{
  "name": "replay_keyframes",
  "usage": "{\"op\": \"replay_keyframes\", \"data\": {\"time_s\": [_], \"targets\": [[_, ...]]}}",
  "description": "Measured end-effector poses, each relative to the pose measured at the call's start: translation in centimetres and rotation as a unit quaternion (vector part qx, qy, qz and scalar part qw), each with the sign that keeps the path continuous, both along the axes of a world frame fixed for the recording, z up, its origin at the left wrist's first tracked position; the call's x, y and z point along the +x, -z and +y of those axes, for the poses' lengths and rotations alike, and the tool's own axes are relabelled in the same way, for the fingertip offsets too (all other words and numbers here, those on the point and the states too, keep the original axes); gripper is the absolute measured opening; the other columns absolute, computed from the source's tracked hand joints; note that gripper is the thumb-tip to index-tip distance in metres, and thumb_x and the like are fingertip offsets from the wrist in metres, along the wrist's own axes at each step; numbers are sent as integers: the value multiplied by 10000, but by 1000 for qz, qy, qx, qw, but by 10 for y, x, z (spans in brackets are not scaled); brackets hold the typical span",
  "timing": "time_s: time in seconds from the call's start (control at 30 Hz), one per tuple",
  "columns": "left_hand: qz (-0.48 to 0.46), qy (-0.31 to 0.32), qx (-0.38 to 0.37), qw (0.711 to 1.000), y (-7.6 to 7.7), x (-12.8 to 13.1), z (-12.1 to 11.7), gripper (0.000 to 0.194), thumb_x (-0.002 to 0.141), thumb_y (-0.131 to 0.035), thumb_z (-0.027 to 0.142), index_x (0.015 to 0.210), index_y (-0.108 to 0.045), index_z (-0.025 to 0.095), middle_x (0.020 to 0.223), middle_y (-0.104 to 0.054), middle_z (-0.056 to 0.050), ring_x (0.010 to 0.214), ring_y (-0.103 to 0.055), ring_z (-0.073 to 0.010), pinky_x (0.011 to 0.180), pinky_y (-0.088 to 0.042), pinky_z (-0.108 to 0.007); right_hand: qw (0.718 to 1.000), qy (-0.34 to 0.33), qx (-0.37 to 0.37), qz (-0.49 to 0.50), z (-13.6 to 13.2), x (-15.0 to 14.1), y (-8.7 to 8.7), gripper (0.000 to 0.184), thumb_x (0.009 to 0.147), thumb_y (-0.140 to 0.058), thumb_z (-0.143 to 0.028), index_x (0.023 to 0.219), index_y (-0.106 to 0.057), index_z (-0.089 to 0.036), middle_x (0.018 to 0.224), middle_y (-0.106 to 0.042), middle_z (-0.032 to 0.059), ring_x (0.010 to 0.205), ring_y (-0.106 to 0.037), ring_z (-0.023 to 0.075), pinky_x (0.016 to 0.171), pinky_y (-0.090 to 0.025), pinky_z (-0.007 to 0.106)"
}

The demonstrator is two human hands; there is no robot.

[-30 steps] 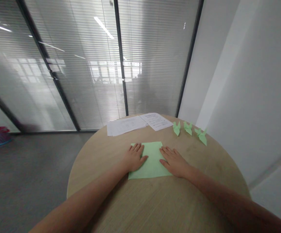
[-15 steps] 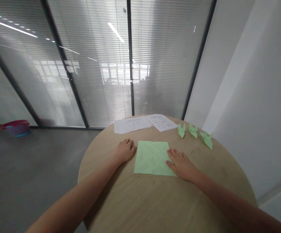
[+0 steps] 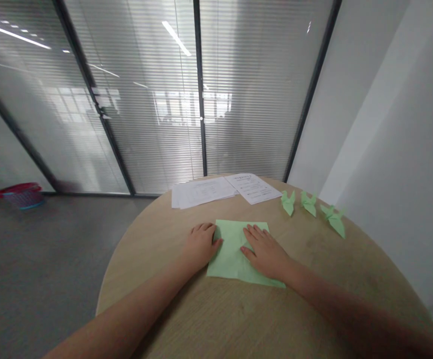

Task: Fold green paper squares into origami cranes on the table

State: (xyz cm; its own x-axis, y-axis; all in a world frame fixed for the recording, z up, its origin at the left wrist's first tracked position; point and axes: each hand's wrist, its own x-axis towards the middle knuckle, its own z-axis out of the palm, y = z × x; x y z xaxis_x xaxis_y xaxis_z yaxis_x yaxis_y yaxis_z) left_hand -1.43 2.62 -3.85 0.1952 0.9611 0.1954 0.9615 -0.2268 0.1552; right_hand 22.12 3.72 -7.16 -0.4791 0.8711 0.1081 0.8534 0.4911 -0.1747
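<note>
A light green sheet of paper [image 3: 228, 259] lies flat on the round wooden table [image 3: 220, 319] in front of me. My left hand [image 3: 201, 244] rests at the sheet's left edge, its thumb on the paper and its other fingers close to the edge. Across the right half of the sheet lies my right hand [image 3: 265, 252], palm down with the fingers stretched out and the thumb apart. Part of the paper is hidden under that hand. Neither hand grips anything.
Three green folded paper birds [image 3: 288, 203] stand at the table's far right, near the white wall [image 3: 407, 174]. White printed sheets [image 3: 207, 192] lie along the far edge, before a glass partition with blinds [image 3: 156, 149]. A red and blue basket [image 3: 24, 197] sits on the floor at left.
My right hand has slid leftward from the sheet's right edge onto its surface. The left hand has moved slightly right, its thumb now over the paper. The camera view has shifted a little.
</note>
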Motion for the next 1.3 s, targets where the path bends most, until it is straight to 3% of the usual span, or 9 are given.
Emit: {"op": "replay_keyframes", "data": {"time_s": [0.17,0.33,0.53,0.77,0.9,1.03,1.2,1.3], "targets": [[35,33,-7,999,3,-5,-3,364,1018,-518,283,1330,-696,225,1432,-656,-97,1357,-560,-312,1162,-429,-475,999,16,-22,-27,11,7,3,710,1060,-352,-534,1636,-358,-119,1707,-281,148,1587,-240,368,1277,-208,599],[55,23,-35,998,0,-9,-1,486,1036,-489,427,1479,-591,254,1566,-542,-138,1471,-464,-349,1206,-363,-549,998,36,-25,-52,15,16,4,718,1057,-340,-572,1639,-362,-151,1710,-273,137,1586,-233,379,1275,-216,601],[60,2,-66,996,-2,-15,4,553,1034,-443,503,1534,-526,281,1638,-453,-142,1522,-391,-374,1232,-297,-591,999,25,2,-33,21,30,19,714,1064,-278,-588,1639,-366,-174,1704,-298,139,1580,-269,362,1263,-229,616],[17,-5,-69,997,6,-19,9,554,1013,-464,415,1540,-495,248,1652,-430,-141,1538,-360,-376,1246,-259,-622,995,85,-8,-50,43,46,23,684,1064,-263,-519,1642,-360,-165,1709,-294,148,1581,-253,375,1240,-227,633],[-21,79,-46,996,-3,-11,-2,570,990,-423,258,1557,-467,218,1684,-385,-102,1569,-317,-287,1288,-249,-529,993,106,-6,-55,42,41,19,677,1066,-262,-506,1641,-358,-162,1709,-297,141,1580,-250,375,1231,-223,644],[-52,207,-84,973,-7,9,-22,560,1035,-396,374,1578,-451,247,1660,-433,-56,1562,-341,-235,1301,-265,-466,991,119,-1,-58,36,30,16,673,1062,-293,-491,1639,-358,-151,1706,-299,158,1576,-249,395,1219,-205,673],[2,179,-139,974,-1,17,-26,723,1016,-451,492,1622,-357,109,1713,-273,-167,1600,-234,-301,1311,-195,-478,991,116,-3,-60,31,22,14,669,1065,-302,-491,1640,-355,-153,1709,-287,153,1581,-240,381,1217,-202,671],[29,166,-139,976,0,11,-23,779,1016,-426,565,1644,-306,119,1720,-213,-183,1610,-178,-324,1307,-152,-525,991,121,-6,-53,32,22,11,686,1063,-312,-518,1644,-340,-153,1713,-278,154,1581,-236,384,1216,-200,674]]}}
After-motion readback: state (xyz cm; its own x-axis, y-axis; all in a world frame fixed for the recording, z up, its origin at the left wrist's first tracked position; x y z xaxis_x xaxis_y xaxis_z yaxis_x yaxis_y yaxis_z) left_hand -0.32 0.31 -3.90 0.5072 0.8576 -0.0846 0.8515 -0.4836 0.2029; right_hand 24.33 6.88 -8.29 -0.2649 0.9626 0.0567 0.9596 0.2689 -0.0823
